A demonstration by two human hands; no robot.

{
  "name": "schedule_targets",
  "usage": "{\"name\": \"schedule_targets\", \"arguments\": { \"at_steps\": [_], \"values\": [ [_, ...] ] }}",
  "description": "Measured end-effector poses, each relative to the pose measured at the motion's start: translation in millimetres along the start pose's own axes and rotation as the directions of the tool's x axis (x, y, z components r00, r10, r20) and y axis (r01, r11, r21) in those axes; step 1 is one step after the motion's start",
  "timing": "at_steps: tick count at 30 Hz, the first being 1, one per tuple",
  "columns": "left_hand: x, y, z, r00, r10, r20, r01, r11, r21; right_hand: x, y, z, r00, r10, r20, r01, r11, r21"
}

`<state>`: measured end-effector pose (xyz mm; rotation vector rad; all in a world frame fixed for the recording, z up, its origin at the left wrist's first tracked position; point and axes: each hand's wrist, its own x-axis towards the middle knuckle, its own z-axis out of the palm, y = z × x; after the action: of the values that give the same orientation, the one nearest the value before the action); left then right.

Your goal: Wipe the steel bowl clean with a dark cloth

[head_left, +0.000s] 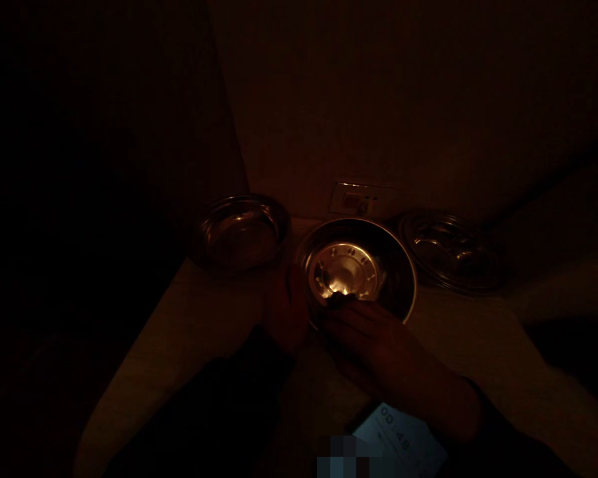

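Observation:
A shiny metal bowl stands in the middle of the table, with light glinting off its ringed bottom. My left hand is closed on the bowl's left rim, its fingers mostly lost in shadow. Over the near rim reaches my right hand, palm down, fingers together and pointing into the bowl. A small dark, crumpled thing shows at its fingertips, pressed near the bowl's inner side; too dark to tell its kind.
Another metal bowl sits at the back left. Stacked metal plates or trays lie at the back right. A wall socket is behind the middle bowl. A lit phone showing a timer lies below my right forearm on the wooden table.

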<state>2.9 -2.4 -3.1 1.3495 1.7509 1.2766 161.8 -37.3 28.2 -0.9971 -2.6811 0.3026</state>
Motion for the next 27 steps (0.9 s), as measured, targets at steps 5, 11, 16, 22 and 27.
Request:
{"name": "schedule_targets", "arguments": {
  "at_steps": [5, 11, 16, 22, 27],
  "values": [
    [0, 0, -1.3, 0.999, -0.038, 0.03, 0.037, 0.999, 0.022, 2, 1, -3, 0.999, -0.003, 0.036, 0.003, 1.0, -0.016],
    [0, 2, -2.0, 0.999, -0.01, 0.031, 0.01, 1.0, -0.003, -5, 6, -12, 0.995, 0.0, 0.101, -0.002, 1.0, 0.013],
    [-2, 2, -0.9, 0.999, -0.046, 0.02, 0.046, 0.999, 0.014, 1, -1, 0, 1.0, -0.007, -0.001, 0.007, 1.0, -0.007],
    [2, 0, -2.6, 0.998, 0.003, 0.058, -0.002, 1.0, -0.014, -6, 6, -11, 0.994, 0.019, 0.109, -0.019, 1.0, 0.0],
    [1, 1, -2.7, 0.997, -0.002, 0.072, 0.004, 1.0, -0.03, -8, 5, -7, 0.997, 0.026, 0.076, -0.025, 1.0, -0.012]
  ]
}}
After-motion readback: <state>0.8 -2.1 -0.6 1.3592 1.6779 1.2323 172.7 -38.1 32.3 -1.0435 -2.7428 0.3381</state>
